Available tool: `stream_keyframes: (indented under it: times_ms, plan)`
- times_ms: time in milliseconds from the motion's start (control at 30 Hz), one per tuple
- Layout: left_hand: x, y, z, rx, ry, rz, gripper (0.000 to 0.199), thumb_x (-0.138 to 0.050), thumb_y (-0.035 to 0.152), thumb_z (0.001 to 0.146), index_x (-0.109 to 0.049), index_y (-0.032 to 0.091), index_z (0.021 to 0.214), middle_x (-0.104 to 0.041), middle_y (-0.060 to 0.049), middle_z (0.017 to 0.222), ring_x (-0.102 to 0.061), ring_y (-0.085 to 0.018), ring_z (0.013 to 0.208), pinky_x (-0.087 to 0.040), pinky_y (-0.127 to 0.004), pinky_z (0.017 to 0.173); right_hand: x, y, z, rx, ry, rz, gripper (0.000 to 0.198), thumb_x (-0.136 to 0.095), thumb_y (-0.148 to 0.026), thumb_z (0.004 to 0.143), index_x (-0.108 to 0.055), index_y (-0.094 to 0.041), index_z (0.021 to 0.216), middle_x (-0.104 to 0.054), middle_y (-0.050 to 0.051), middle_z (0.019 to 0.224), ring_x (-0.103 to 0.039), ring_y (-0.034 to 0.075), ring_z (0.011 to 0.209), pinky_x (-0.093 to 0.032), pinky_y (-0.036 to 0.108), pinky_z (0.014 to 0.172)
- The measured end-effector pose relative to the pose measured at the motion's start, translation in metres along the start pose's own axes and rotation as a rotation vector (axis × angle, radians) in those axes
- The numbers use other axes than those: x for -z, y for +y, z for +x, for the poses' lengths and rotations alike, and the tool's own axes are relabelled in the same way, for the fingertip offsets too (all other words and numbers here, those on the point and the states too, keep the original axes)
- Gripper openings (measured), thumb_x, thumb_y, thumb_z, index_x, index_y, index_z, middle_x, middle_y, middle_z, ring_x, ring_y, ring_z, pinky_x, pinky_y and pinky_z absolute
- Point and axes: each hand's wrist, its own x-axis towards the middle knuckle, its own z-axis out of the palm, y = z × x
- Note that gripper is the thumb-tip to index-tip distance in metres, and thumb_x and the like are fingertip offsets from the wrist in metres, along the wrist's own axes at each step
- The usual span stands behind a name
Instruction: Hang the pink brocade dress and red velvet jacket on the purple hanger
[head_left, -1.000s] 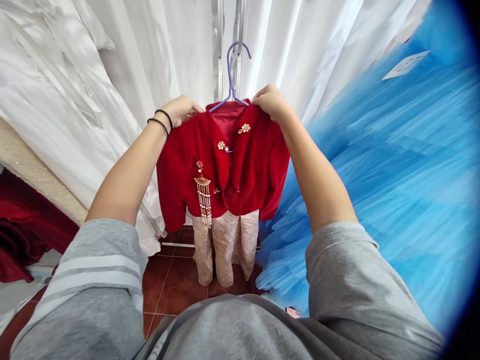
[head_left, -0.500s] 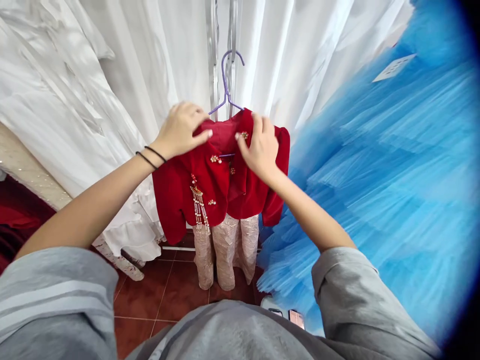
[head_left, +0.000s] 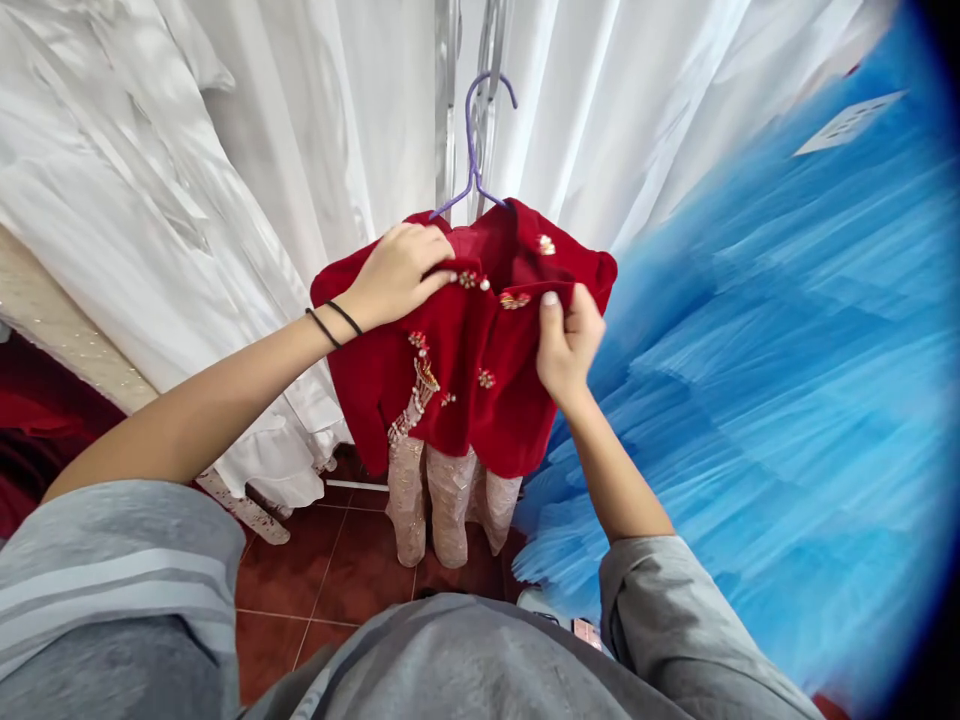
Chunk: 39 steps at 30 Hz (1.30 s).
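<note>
A red velvet jacket (head_left: 442, 400) with gold and pearl ornaments hangs on a purple hanger (head_left: 472, 150) in front of me. My left hand (head_left: 409, 265) is closed on the jacket's left front edge near the collar, beside a beaded clasp. With thumb and bent fingers, my right hand (head_left: 570, 335) pinches the right front edge and holds it up. A beaded tassel (head_left: 415, 400) dangles on the left front, slanting. Beneath the jacket show pale, shiny patterned trousers (head_left: 448, 510).
White garments (head_left: 247, 380) hang at the left and white curtain-like fabric (head_left: 375, 100) behind. A big blue tulle dress (head_left: 735, 400) fills the right side, with a white tag (head_left: 847, 122). Reddish floor tiles (head_left: 300, 570) lie below. A phone-like object (head_left: 586, 632) is near my body.
My right hand has moved right and down, now pinching the jacket's front edge. My left hand has shifted right and closed on the other front. The two fronts are nearer together.
</note>
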Motion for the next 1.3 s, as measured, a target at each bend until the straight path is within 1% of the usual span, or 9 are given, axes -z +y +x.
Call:
stream_keyframes:
  times_ms: [133,233,333,467,600,700,800,900,1300]
  plan:
    - [-0.023,-0.004,-0.001,-0.028,-0.118,0.063,0.011,-0.058,0.018,0.082,-0.068,0.021,0.082,-0.066,-0.006,0.09,-0.056,-0.028,0.103,-0.035,-0.052,0.105,-0.008,-0.002,-0.01,-0.085,-0.154,0.018,0.043,-0.043,-0.053,0.098,-0.049,-0.019,0.072,-0.04,-0.004,0.058,-0.036,0.01,0.051,-0.032,0.024,0.053]
    - [-0.03,-0.006,0.009,0.057,-0.07,0.015,0.009,-0.058,0.016,0.082,-0.066,0.02,0.082,-0.065,-0.006,0.089,-0.057,-0.028,0.102,-0.034,-0.052,0.105,-0.02,-0.01,-0.015,-0.097,-0.17,0.068,0.046,-0.037,-0.057,0.099,-0.051,-0.019,0.076,-0.044,-0.002,0.063,-0.042,0.011,0.057,-0.037,0.024,0.058]
    - [-0.031,-0.002,0.022,0.152,-0.012,-0.046,0.011,-0.054,0.014,0.083,-0.063,0.019,0.086,-0.065,-0.007,0.095,-0.058,-0.029,0.106,-0.035,-0.051,0.105,-0.051,-0.011,-0.023,-0.112,-0.436,0.053,0.039,-0.04,-0.053,0.099,-0.058,-0.018,0.091,-0.054,0.0,0.071,-0.052,0.014,0.064,-0.045,0.026,0.065]
    - [-0.034,0.009,0.017,0.128,0.026,-0.108,0.028,-0.058,0.017,0.08,-0.063,0.021,0.107,-0.059,-0.01,0.125,-0.049,-0.033,0.126,-0.035,-0.052,0.111,-0.092,0.002,-0.058,-0.183,-0.682,-0.099,0.044,-0.05,-0.037,0.096,-0.051,-0.011,0.132,-0.065,0.016,0.116,-0.062,0.025,0.103,-0.051,0.04,0.093]
    - [-0.048,0.025,-0.02,0.148,0.064,-0.059,0.053,-0.065,0.024,0.079,-0.052,0.024,0.131,-0.042,-0.012,0.148,-0.029,-0.037,0.145,-0.024,-0.057,0.121,-0.087,0.0,-0.129,-0.087,-0.705,-0.09,0.046,-0.048,-0.029,0.095,-0.052,-0.012,0.137,-0.051,0.019,0.144,-0.044,0.031,0.138,-0.03,0.051,0.12]
    - [-0.068,0.03,-0.055,0.246,0.115,0.002,0.056,-0.066,0.028,0.083,-0.047,0.022,0.136,-0.041,-0.017,0.148,-0.029,-0.039,0.146,-0.021,-0.06,0.121,-0.052,0.006,-0.194,-0.271,-0.612,0.157,0.033,-0.056,-0.034,0.089,-0.065,-0.021,0.119,-0.057,0.012,0.139,-0.05,0.027,0.133,-0.029,0.048,0.121]
    - [-0.086,0.029,-0.081,0.386,0.167,0.03,0.046,-0.062,0.03,0.088,-0.05,0.02,0.131,-0.046,-0.021,0.141,-0.041,-0.039,0.136,-0.029,-0.058,0.117,-0.008,0.043,-0.239,-1.032,-0.021,0.376,0.025,-0.072,-0.041,0.073,-0.064,-0.021,0.086,-0.067,0.007,0.105,-0.06,0.022,0.11,-0.044,0.04,0.108]
    - [-0.095,0.034,-0.089,0.492,0.162,0.029,0.05,-0.064,0.038,0.088,-0.051,0.016,0.13,-0.051,-0.022,0.131,-0.051,-0.039,0.124,-0.041,-0.053,0.108,0.025,0.091,-0.245,-1.354,0.153,0.501,0.038,-0.066,-0.056,0.074,-0.056,-0.02,0.083,-0.065,0.005,0.085,-0.064,0.02,0.088,-0.054,0.036,0.084]
    - [-0.097,0.055,-0.085,0.563,0.157,-0.279,0.017,-0.048,0.03,0.096,-0.055,0.021,0.083,-0.064,-0.004,0.082,-0.062,-0.019,0.077,-0.049,-0.031,0.075,0.039,0.113,-0.237,-1.479,0.207,0.794,0.025,-0.065,-0.043,0.077,-0.052,-0.021,0.073,-0.068,0.001,0.074,-0.066,0.014,0.075,-0.055,0.026,0.07]
